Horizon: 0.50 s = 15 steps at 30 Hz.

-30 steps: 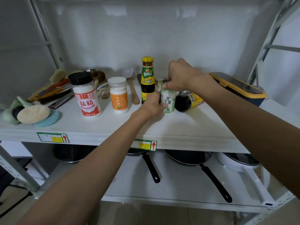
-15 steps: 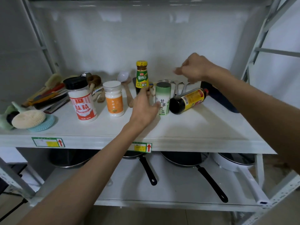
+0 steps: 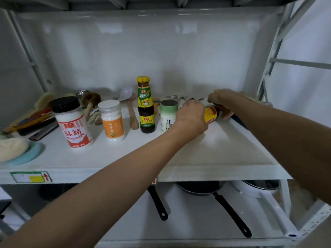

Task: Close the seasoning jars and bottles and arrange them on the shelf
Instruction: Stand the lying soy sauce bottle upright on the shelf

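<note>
On the white shelf (image 3: pixel 223 154) a row stands upright: a black-capped jar with a red label (image 3: pixel 72 122), a white jar with an orange label (image 3: pixel 112 120), a tall dark sauce bottle with a yellow cap (image 3: pixel 145 104) and a green-topped salt shaker (image 3: pixel 168 111). To their right a dark bottle with a yellow-red label (image 3: pixel 211 114) lies on its side. My left hand (image 3: pixel 192 117) grips its body and hides most of it. My right hand (image 3: pixel 222 102) closes around its neck end.
Brushes, a wooden spoon (image 3: pixel 132 113), a white ladle and other utensils lie behind and left of the jars. Sponges (image 3: pixel 16 149) sit at the far left edge. Frying pans (image 3: pixel 202 188) and a pot rest on the lower shelf. Metal frame posts stand at both sides.
Both hands let go of the green-topped shaker, which now stands in the row, and moved right onto the lying dark bottle.
</note>
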### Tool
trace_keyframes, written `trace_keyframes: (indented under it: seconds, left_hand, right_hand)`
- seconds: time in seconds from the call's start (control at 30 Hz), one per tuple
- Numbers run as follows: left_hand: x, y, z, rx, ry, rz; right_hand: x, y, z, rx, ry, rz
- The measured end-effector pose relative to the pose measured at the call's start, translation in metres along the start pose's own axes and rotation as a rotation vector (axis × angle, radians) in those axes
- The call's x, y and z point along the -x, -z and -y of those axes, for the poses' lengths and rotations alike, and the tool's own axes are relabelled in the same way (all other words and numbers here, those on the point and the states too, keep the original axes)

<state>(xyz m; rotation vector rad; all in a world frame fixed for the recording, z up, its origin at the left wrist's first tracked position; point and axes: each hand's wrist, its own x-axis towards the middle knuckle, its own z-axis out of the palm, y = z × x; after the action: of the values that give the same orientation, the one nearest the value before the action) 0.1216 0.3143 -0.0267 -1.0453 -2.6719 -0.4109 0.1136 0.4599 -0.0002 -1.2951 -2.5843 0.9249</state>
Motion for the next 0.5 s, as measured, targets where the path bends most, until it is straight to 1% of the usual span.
trace_keyframes:
  seconds: [0.07, 0.1, 0.2, 0.27, 0.37, 0.43, 0.5]
  left_hand:
    - [-0.01, -0.007, -0.001, 0.004, 0.009, 0.024]
    - [-0.013, -0.011, -0.002, 0.005, 0.011, 0.04]
    - [-0.019, -0.021, -0.005, -0.016, 0.033, 0.064]
    - [-0.021, -0.023, -0.006, 0.002, 0.067, 0.076]
    - [-0.022, -0.023, -0.006, -0.024, 0.073, 0.061]
    - [-0.022, -0.024, -0.006, -0.055, 0.045, 0.036]
    - [-0.02, -0.026, -0.007, -0.07, 0.014, 0.007]
  right_hand:
    - [-0.003, -0.004, 0.001, -0.054, 0.009, -0.027]
    - [-0.005, -0.006, 0.002, -0.064, 0.004, -0.014]
    - [-0.01, -0.01, 0.008, -0.082, 0.01, 0.075]
    - [-0.008, -0.011, 0.01, -0.051, -0.017, 0.141]
    - [-0.009, -0.011, 0.014, -0.031, -0.026, 0.166]
    - [-0.013, -0.01, 0.012, -0.014, -0.072, 0.153]
    - [-0.016, -0.008, 0.011, -0.055, -0.125, 0.163]
